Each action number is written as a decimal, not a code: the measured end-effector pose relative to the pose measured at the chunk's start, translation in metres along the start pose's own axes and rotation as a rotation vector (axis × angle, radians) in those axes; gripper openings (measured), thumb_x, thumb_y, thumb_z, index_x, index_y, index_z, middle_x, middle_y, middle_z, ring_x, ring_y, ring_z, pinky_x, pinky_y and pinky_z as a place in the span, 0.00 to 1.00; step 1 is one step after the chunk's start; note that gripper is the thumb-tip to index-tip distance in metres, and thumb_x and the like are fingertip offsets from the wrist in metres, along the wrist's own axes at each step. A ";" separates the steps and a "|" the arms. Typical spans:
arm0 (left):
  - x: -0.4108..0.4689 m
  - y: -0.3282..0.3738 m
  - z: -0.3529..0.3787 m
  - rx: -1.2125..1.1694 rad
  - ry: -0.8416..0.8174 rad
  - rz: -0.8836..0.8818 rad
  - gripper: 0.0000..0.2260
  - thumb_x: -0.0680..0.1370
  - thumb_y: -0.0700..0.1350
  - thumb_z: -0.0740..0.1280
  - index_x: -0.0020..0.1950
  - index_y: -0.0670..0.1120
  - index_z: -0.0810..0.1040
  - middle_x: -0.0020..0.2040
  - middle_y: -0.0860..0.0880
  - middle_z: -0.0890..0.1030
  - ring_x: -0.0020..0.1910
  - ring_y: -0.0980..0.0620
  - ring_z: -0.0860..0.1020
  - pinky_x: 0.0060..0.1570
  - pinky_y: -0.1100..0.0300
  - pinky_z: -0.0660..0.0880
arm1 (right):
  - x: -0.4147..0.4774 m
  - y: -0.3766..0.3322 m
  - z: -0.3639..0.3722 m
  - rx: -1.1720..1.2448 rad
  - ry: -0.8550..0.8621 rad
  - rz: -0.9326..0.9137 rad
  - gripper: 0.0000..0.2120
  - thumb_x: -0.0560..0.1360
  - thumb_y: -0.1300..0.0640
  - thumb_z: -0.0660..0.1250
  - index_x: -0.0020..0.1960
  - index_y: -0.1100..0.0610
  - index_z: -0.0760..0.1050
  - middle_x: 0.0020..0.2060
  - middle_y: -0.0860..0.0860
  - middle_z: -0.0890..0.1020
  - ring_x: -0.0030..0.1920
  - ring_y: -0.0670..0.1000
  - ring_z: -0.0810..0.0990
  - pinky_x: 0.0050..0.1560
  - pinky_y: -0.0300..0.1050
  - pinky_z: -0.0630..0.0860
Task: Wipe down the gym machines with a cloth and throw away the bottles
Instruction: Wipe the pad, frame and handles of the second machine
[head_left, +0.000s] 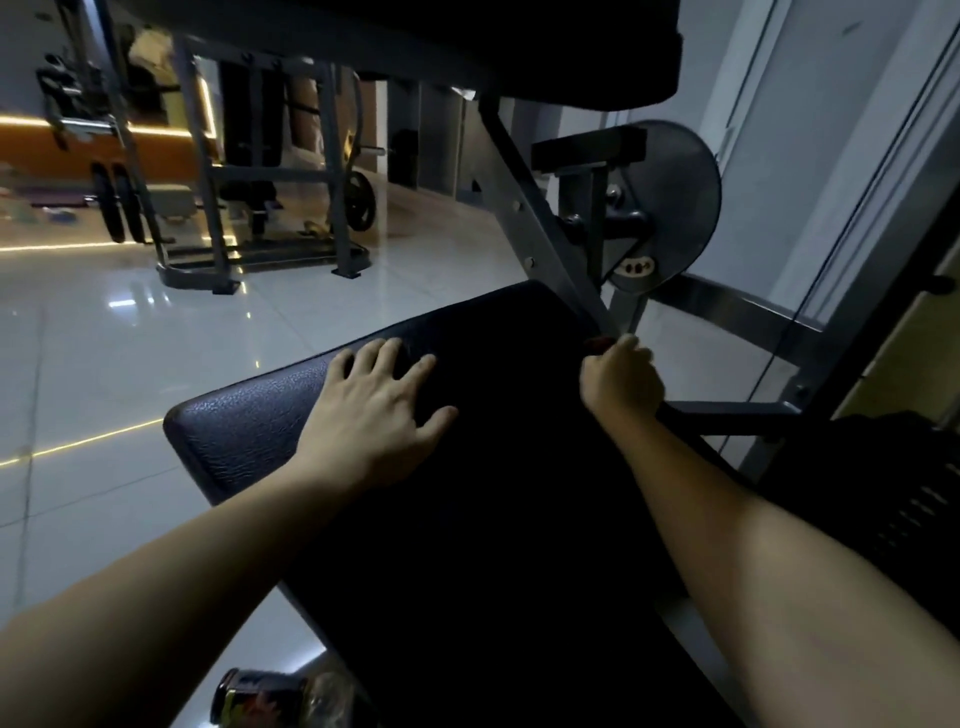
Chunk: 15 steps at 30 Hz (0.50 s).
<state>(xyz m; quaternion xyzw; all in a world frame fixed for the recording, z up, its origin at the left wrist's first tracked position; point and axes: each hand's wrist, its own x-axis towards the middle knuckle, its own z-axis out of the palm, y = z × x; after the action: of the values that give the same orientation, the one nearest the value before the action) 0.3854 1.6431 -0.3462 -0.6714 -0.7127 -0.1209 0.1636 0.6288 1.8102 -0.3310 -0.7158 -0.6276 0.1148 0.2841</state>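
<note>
Resting flat on the pad, left hand fingers spread; right hand curled at the pad's far corner, grip unclear; bottle beside the pad's near end.

I see grained, leather-like vinyl on the seat pad, glossy floor tiles beside it, and a matt metal frame behind it.
</note>
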 end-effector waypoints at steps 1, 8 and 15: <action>0.003 0.003 -0.001 0.005 0.003 0.005 0.33 0.76 0.70 0.47 0.75 0.55 0.66 0.70 0.44 0.69 0.72 0.43 0.65 0.71 0.45 0.62 | -0.021 -0.016 0.008 0.035 0.014 -0.108 0.19 0.79 0.51 0.60 0.67 0.60 0.69 0.61 0.61 0.77 0.58 0.61 0.78 0.51 0.51 0.72; 0.026 0.023 -0.007 0.014 0.041 -0.019 0.25 0.74 0.61 0.49 0.56 0.44 0.70 0.52 0.38 0.71 0.53 0.39 0.70 0.56 0.45 0.70 | 0.002 -0.003 0.000 -0.056 -0.084 -0.478 0.10 0.79 0.49 0.61 0.52 0.55 0.68 0.42 0.54 0.75 0.45 0.60 0.78 0.40 0.49 0.66; 0.035 0.020 0.009 -0.035 0.131 -0.053 0.21 0.74 0.61 0.54 0.55 0.46 0.70 0.52 0.41 0.72 0.54 0.40 0.69 0.59 0.43 0.69 | 0.036 0.021 0.006 -0.010 0.081 0.070 0.21 0.79 0.47 0.57 0.62 0.62 0.72 0.58 0.61 0.80 0.57 0.62 0.78 0.54 0.53 0.72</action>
<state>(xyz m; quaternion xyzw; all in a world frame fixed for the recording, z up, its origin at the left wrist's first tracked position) 0.4030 1.6804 -0.3419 -0.6458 -0.7156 -0.1812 0.1950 0.6500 1.8457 -0.3402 -0.7428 -0.5906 0.0926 0.3013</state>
